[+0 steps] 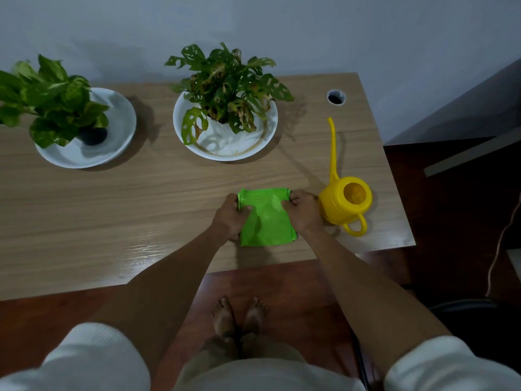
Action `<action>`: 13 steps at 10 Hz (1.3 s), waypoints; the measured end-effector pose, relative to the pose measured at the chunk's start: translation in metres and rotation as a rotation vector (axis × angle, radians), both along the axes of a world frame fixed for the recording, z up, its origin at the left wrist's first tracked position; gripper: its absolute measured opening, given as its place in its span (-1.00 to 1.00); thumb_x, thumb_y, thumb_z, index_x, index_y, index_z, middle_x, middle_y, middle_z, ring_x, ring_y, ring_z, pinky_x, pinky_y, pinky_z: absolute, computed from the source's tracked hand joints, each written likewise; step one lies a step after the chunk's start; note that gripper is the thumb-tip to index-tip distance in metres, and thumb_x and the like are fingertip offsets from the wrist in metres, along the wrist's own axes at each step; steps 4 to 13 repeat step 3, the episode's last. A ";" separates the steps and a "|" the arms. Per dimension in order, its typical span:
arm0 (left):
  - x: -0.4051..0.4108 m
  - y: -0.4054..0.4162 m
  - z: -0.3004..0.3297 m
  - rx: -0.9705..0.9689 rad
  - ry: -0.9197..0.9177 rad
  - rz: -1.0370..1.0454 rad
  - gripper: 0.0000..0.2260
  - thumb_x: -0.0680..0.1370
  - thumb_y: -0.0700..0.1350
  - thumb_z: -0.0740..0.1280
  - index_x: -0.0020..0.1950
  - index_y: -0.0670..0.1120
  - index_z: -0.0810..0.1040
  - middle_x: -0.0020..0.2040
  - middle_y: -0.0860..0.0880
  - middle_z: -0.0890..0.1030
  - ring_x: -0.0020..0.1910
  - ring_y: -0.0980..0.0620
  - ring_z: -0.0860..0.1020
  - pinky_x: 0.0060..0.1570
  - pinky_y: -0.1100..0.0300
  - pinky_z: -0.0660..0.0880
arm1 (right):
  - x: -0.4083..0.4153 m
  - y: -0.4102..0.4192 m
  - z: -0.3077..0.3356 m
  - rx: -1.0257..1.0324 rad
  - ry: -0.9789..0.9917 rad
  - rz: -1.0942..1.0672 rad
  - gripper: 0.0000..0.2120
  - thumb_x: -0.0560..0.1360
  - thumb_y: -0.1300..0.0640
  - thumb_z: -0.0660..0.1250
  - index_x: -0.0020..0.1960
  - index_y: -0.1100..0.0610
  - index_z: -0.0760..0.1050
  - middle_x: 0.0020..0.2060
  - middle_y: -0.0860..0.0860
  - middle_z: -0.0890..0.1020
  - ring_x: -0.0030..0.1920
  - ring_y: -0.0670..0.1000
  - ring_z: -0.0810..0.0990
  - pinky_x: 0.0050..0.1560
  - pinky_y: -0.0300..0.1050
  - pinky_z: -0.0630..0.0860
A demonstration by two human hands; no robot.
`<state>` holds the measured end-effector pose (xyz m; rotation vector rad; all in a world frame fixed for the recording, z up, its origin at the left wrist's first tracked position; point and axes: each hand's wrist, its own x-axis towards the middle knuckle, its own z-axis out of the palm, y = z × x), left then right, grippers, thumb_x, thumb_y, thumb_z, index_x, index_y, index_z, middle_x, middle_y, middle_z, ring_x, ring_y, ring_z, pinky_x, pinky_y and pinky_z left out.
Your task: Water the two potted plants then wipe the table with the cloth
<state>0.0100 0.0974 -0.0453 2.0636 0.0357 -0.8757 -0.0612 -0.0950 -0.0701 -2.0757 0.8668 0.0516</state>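
Note:
A folded bright green cloth [266, 218] lies flat on the wooden table [127, 210] near its front edge. My left hand [229, 218] grips the cloth's left side and my right hand [304, 211] grips its right side, fingers curled over the far corners. A yellow watering can [345, 203] with a long thin spout stands just right of my right hand. Two potted plants sit in white dishes at the back: a leafy one on the left [53, 100] and a holed-leaf one in the middle [225, 86].
A round cable hole [336, 97] is in the table's back right corner. The wall runs right behind the plants. A dark wooden floor, my bare feet [239, 317] and a cord [504, 238] at the right lie beyond the table edges.

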 end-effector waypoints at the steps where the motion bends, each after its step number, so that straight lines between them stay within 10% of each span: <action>1: 0.005 0.006 -0.007 0.111 -0.008 -0.075 -0.63 0.55 0.21 0.39 0.17 0.03 0.38 0.08 -0.14 0.67 0.00 -0.26 0.69 0.00 -0.20 0.65 | -0.003 0.004 0.015 -0.095 -0.020 -0.025 -0.87 0.49 0.07 0.48 -0.09 0.12 0.60 -0.18 0.15 0.70 -0.10 0.25 0.67 -0.11 0.15 0.62; 3: 0.005 0.025 0.023 0.457 -0.207 -0.318 -0.60 0.62 0.20 0.24 0.23 -0.11 0.39 0.15 -0.21 0.63 0.16 -0.30 0.61 0.15 -0.06 0.52 | 0.001 0.014 0.026 -0.214 -0.055 -0.004 -0.76 0.55 0.15 0.40 0.20 0.18 0.61 -0.03 0.24 0.70 0.06 0.30 0.64 0.00 0.16 0.60; 13: 0.005 0.025 0.023 0.457 -0.207 -0.318 -0.60 0.62 0.20 0.24 0.23 -0.11 0.39 0.15 -0.21 0.63 0.16 -0.30 0.61 0.15 -0.06 0.52 | 0.001 0.014 0.026 -0.214 -0.055 -0.004 -0.76 0.55 0.15 0.40 0.20 0.18 0.61 -0.03 0.24 0.70 0.06 0.30 0.64 0.00 0.16 0.60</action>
